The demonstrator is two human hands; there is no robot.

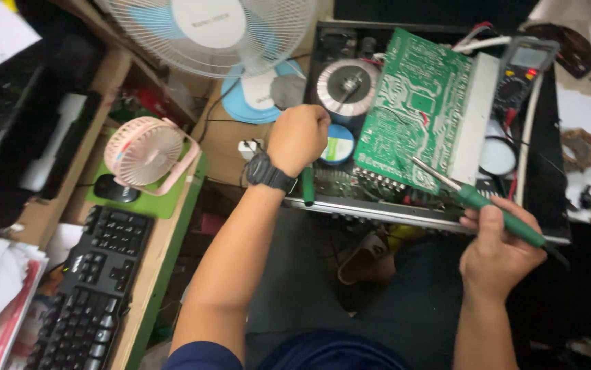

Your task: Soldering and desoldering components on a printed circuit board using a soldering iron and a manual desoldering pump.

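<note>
Even, fairly bright overhead light falls on the green printed circuit board [415, 103], which is sharp; the corners sink into dark shadow, and wide-angle bending curves the edges.

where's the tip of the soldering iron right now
In the head view, right of centre: the right hand holds the green-handled soldering iron, its tip on the lower edge of the tilted green circuit board, beside the metal heat sink.

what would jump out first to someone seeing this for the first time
The green circuit board, tilted up out of an open black chassis at upper centre, catches the eye first. The right hand holds a green-handled soldering iron with its tip on the board's lower edge, while the left hand, wearing a black watch, is a fist beside it. A pink desk fan stands at left, above a black keyboard.
</note>
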